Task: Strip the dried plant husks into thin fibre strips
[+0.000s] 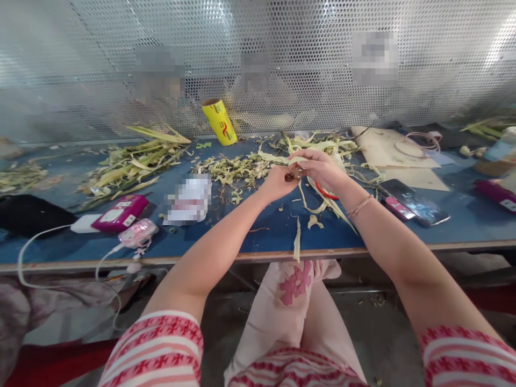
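My left hand (281, 183) is closed, its fingertips pinching a pale green plant strip (296, 160) above the blue table. Against it, my right hand (322, 169) curls its fingers over the same strip, and the two hands meet. A red curved loop (327, 192), perhaps a scissor handle, shows below the right hand; the rest of it is hidden. Long pale strips (320, 145) lie heaped behind the hands. To their left is a pile of short, shrivelled plant pieces (237, 167). One narrow strip (297, 240) hangs over the table's front edge.
A yellow cardboard tube (220, 122) leans by the perforated metal screen (322, 32). Long stalks (133, 161) lie at the left, near a magenta power bank (121, 212) with cables. At the right are phones (415, 201) and brown cardboard (387, 148).
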### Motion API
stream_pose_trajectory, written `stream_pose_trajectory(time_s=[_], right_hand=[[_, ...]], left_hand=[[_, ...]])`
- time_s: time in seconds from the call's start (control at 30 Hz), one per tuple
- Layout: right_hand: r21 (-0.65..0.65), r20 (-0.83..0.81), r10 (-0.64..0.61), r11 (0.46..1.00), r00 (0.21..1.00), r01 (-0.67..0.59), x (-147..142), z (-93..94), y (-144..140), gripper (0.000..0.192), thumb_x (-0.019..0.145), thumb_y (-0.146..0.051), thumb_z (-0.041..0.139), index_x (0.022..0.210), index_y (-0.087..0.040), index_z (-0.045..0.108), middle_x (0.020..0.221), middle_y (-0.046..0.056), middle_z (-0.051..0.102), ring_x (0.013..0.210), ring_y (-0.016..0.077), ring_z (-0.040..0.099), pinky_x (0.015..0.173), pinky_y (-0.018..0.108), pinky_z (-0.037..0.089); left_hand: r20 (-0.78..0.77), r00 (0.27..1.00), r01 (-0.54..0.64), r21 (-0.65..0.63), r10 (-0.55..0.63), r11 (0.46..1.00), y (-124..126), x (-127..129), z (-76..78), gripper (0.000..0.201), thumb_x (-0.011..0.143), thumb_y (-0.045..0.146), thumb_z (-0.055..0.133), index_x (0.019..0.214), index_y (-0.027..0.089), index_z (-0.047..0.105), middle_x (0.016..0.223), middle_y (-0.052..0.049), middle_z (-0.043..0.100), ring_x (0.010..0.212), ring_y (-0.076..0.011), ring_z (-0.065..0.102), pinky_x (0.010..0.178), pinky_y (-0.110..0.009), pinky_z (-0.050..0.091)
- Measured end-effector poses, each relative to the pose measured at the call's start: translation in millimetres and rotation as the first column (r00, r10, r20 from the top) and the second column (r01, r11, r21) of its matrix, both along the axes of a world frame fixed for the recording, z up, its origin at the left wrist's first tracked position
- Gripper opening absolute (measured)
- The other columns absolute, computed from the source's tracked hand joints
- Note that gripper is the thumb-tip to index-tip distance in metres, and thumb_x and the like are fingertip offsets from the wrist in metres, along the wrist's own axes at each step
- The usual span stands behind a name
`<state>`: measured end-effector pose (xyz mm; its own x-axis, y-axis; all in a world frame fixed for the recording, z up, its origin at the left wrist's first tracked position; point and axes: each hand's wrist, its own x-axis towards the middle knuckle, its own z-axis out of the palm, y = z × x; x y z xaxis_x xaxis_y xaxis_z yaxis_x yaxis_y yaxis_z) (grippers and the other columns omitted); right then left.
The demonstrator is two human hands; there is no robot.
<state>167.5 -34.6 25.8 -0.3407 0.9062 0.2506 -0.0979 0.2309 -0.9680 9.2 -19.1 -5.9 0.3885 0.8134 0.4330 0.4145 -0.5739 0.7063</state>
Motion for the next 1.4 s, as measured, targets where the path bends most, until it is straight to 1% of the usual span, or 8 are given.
stream_pose_trajectory(time_s=[0.17,0.33,0.47,0.6,0.77,1.07,1.23,1.4], right_hand=[[0.089,0.06,0.001,0.996,0.998,-0.006,-3,-1.2,-2,0.027,0.072,-0.042,0.075,0.086,-0.02,0.073,0.085,0.005,0.071,0.082,0.0201,0.064,0.075,0.033,0.05],[0.219,0.118,-0.083,0.974,0.99,0.056,1,-6.1,3,0.037,0.083,-0.055,0.061,0.087,-0.021,0.075,0.099,0.007,0.072,0.101,0.0218,0.061,0.093,0.036,0.047],[0.254,0.195,-0.157,0.961,0.968,0.105,3,-10.3,10,0.037,0.089,-0.053,0.056,0.09,-0.022,0.076,0.106,0.006,0.07,0.105,0.022,0.059,0.093,0.037,0.047],[0.226,0.156,-0.042,0.974,0.987,0.006,3,-10.7,9,0.035,0.09,-0.048,0.056,0.095,-0.021,0.076,0.103,0.006,0.07,0.099,0.0215,0.062,0.088,0.036,0.049],[0.262,0.071,-0.019,0.965,0.997,-0.001,1,-8.2,4,0.032,0.085,-0.05,0.062,0.09,-0.022,0.077,0.107,0.005,0.073,0.109,0.0233,0.062,0.101,0.038,0.045],[0.282,0.084,0.022,0.958,0.996,-0.045,-2,-9.0,1,0.037,0.082,-0.056,0.06,0.086,-0.021,0.073,0.09,0.007,0.07,0.097,0.0247,0.063,0.095,0.041,0.05],[0.334,0.121,-0.079,0.942,0.989,0.035,1,-13.6,7,0.04,0.087,-0.053,0.057,0.112,-0.022,0.066,0.097,0.005,0.064,0.096,0.0214,0.062,0.09,0.037,0.051],[0.41,0.296,-0.135,0.912,0.945,0.002,5,-14.0,9,0.047,0.09,-0.062,0.048,0.099,-0.02,0.065,0.095,0.007,0.064,0.095,0.023,0.06,0.087,0.037,0.05]], left_hand=[[0.141,0.99,0.043,-0.213,-0.013,0.976,-3,1,3.5,0.026,0.083,0.03,0.059,0.061,0.017,0.059,0.048,0.002,0.051,0.049,-0.0107,0.047,0.055,-0.025,0.035],[0.3,0.954,0.094,-0.349,0.017,0.932,-2,2,2.8,0.038,0.092,0.035,0.053,0.058,0.017,0.057,0.053,-0.001,0.058,0.051,-0.011,0.051,0.055,-0.024,0.04],[0.288,0.957,0.087,-0.363,0.023,0.928,1,2,2.3,0.043,0.096,0.032,0.046,0.057,0.016,0.057,0.054,-0.001,0.058,0.05,-0.011,0.051,0.055,-0.024,0.041],[0.294,0.956,0.099,-0.369,0.015,0.924,2,2,1.7,0.044,0.096,0.033,0.047,0.058,0.016,0.059,0.051,-0.001,0.057,0.048,-0.0106,0.051,0.055,-0.024,0.041],[0.33,0.944,0.123,-0.395,0.016,0.91,1,5,1.7,0.049,0.097,0.038,0.046,0.057,0.015,0.059,0.052,-0.002,0.058,0.048,-0.0093,0.049,0.054,-0.024,0.041],[0.393,0.919,0.176,-0.369,-0.018,0.913,1,6,-3.4,0.026,0.089,0.022,0.057,0.064,0.015,0.06,0.055,0.0,0.059,0.05,-0.009,0.052,0.053,-0.022,0.04],[0.357,0.931,0.227,-0.385,-0.083,0.895,-2,3,0.5,0.047,0.098,0.039,0.044,0.062,0.014,0.061,0.051,-0.002,0.056,0.049,-0.0104,0.051,0.053,-0.024,0.04],[0.478,0.871,0.338,-0.422,-0.11,0.841,-3,7,-2.6,0.064,0.091,0.07,0.039,0.067,0.015,0.063,0.054,-0.004,0.06,0.05,-0.0127,0.055,0.053,-0.026,0.045]])
